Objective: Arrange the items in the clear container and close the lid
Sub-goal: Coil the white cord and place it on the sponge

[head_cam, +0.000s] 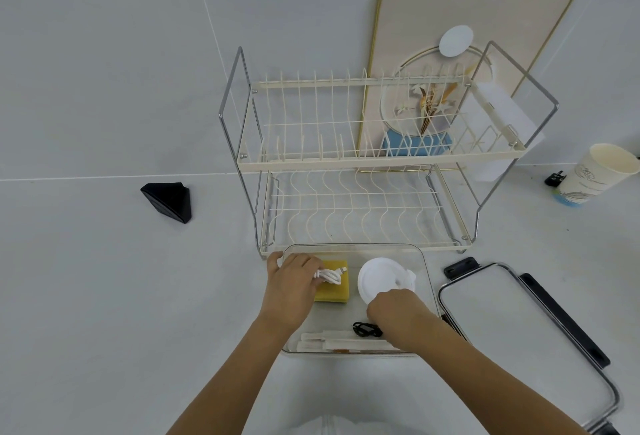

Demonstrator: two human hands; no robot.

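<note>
The clear container [424, 261] lies open on the white counter in front of me. Inside it are a yellow sponge [334, 291], a white cup lid [379, 278], a small black clip [367, 330] and wrapped chopsticks [349, 343] along the near wall. My left hand [291, 284] grips a coiled white cable [330, 275] over the sponge. My right hand [398, 313] is in the container, fingers curled at the near edge of the white cup lid and just above the black clip. The container's lid [516, 334], with black latches, lies to the right.
A two-tier cream dish rack [363, 157] stands right behind the container. A gold-rimmed board [485, 19] leans on the wall behind it. A paper cup [595, 175] sits at the far right, a black wedge-shaped object [169, 202] at the left.
</note>
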